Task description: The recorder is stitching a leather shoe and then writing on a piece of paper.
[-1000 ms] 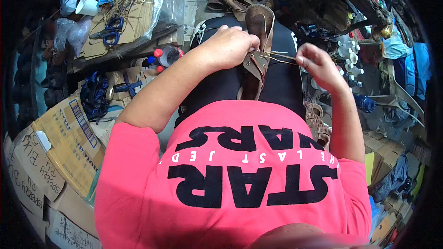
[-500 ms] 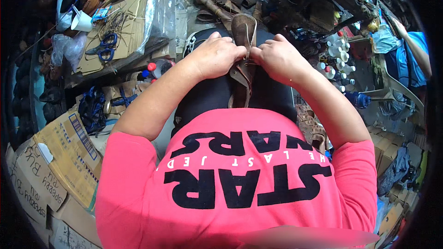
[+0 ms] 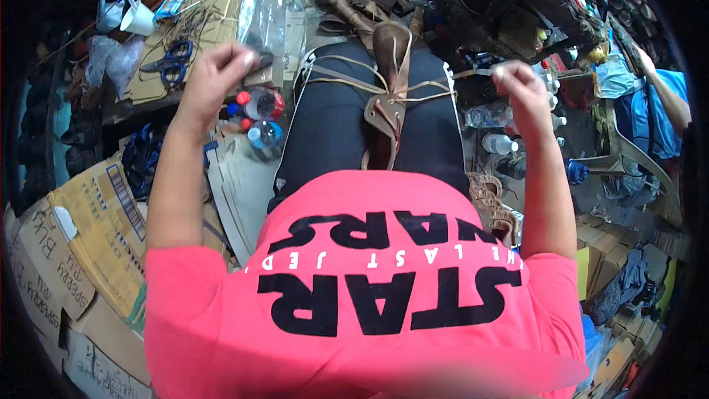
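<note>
A brown leather shoe upper (image 3: 381,115) with eyelets lies between my thighs, its tongue (image 3: 391,48) pointing away from me. Tan shoelaces (image 3: 425,90) spread from its eyelets across both thighs. My left hand (image 3: 220,83), raised out to the left beside the cardboard, is closed in a pinch. On the other side my right hand (image 3: 524,92) is closed too, near the bottles. A lace runs out toward the right hand; the stretch by the left hand is hard to make out.
At the left are blue-handled scissors (image 3: 176,65), a white cup (image 3: 138,18) and cardboard sheets. Bottles (image 3: 264,133) stand beside my left leg, and clear bottles (image 3: 499,143) beside the right. Brown leather pieces (image 3: 358,1) lie ahead. Another person's arm (image 3: 661,89) shows at far right.
Both hands have moved apart from the shoe upper, left and right, drawing the laces out across my thighs. The upper stays between my legs.
</note>
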The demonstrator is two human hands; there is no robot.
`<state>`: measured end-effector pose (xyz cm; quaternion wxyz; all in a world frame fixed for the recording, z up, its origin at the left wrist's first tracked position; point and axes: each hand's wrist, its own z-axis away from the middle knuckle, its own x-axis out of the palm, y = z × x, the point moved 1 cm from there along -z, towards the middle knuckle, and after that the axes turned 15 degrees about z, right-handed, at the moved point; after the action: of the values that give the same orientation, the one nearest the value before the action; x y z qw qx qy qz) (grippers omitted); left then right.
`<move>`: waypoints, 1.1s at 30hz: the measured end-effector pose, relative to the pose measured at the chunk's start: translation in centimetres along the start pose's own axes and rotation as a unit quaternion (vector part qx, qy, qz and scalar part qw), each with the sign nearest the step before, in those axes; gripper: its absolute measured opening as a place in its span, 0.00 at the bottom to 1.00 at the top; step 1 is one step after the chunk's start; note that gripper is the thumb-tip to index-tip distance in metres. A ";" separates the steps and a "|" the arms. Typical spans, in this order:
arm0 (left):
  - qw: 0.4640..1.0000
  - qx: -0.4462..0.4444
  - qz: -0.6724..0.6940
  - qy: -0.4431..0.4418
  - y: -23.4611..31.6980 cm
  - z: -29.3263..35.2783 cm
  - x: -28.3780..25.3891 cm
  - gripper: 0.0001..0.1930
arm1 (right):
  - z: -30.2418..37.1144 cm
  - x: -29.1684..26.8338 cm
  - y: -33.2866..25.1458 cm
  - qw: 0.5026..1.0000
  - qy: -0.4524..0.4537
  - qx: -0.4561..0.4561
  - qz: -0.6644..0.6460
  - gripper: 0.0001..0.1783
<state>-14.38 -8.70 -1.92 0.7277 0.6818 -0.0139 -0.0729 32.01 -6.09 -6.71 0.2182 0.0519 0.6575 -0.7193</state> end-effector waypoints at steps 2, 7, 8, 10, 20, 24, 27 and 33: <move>0.967 0.096 0.213 -0.105 1.7 -1.5 2.2 0.05 | -1.5 3.8 -3.1 0.972 0.047 -0.074 -0.218 0.11; 0.857 0.037 0.402 -0.322 6.2 -0.1 10.6 0.10 | -1.7 8.0 -8.0 0.896 -0.168 -0.144 -0.384 0.15; 0.896 -0.015 0.303 -0.325 6.0 0.4 10.0 0.12 | -1.4 7.7 -7.9 0.872 -0.280 -0.173 -0.362 0.16; 0.962 -0.068 0.002 -0.263 4.9 1.5 9.0 0.12 | 0.8 7.1 -6.9 0.970 -0.217 -0.111 -0.019 0.15; 0.611 -0.010 -0.702 0.365 18.7 6.7 -29.1 0.21 | 18.8 -25.4 13.5 0.669 0.111 0.371 0.634 0.18; 0.653 -0.012 -0.658 0.376 14.2 4.6 -28.9 0.18 | 25.4 -32.0 17.5 0.596 -0.042 0.444 0.668 0.21; 0.877 0.121 -0.416 0.205 6.4 1.2 -9.3 0.15 | 15.2 -17.3 13.9 0.795 0.025 0.222 0.564 0.25; 0.929 0.189 -0.278 -0.157 -2.0 0.9 11.4 0.23 | 5.6 6.1 -1.0 0.915 0.045 -0.117 0.382 0.20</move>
<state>-3.39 -11.13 -4.76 0.5242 0.7634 0.0485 -0.3742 27.31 -12.94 -7.24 0.4513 0.3059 0.6758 -0.4960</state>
